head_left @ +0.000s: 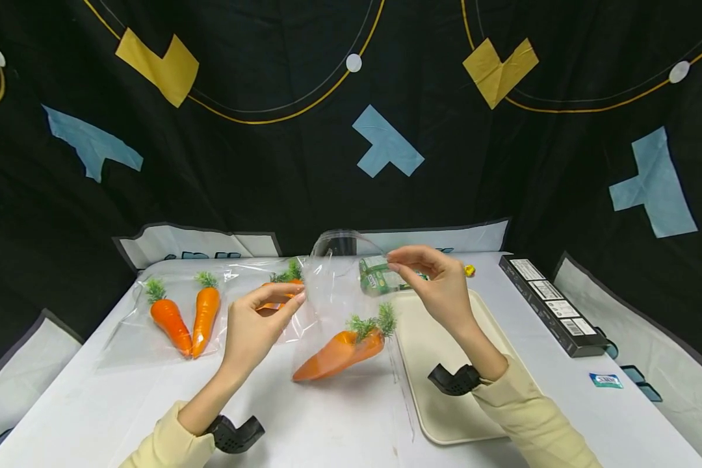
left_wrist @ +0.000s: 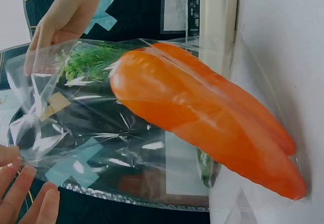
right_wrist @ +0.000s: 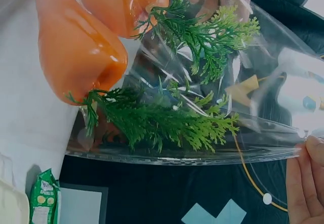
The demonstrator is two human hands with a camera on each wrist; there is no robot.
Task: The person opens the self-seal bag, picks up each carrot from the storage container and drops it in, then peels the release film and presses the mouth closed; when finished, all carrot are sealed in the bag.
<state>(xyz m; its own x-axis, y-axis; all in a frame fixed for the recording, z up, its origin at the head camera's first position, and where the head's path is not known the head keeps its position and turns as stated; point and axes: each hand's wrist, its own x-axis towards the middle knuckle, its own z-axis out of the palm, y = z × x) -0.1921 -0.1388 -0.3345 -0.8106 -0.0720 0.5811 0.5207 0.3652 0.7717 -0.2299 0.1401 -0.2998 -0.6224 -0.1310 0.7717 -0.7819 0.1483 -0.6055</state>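
Across the white desk (head_left: 339, 422) we go, biggest first: a cream tray (head_left: 439, 390) lies on the right side, and beyond it a long black box (head_left: 552, 305) sits along the desk's right edge. Centre stage is the clear bag (head_left: 333, 292), held up by its top edge between both hands, its lower end down by the desk. Inside it are two orange carrots (head_left: 339, 351), pressed side by side with their green tops pointing up toward the right; the left wrist view shows them lying against the bag's bottom corner. Over on the left, a second bag (head_left: 169, 318) lies flat with two more carrots in it, and a third lies behind the left hand. Left hand (head_left: 257, 325) pinches the bag's left edge between thumb and fingers; right hand (head_left: 433, 279) pinches the right edge, fingers curled on the plastic. Just behind the right hand sits a green packet (head_left: 377, 276), and a tiny blue packet (head_left: 606, 380) lies near the desk's right edge.
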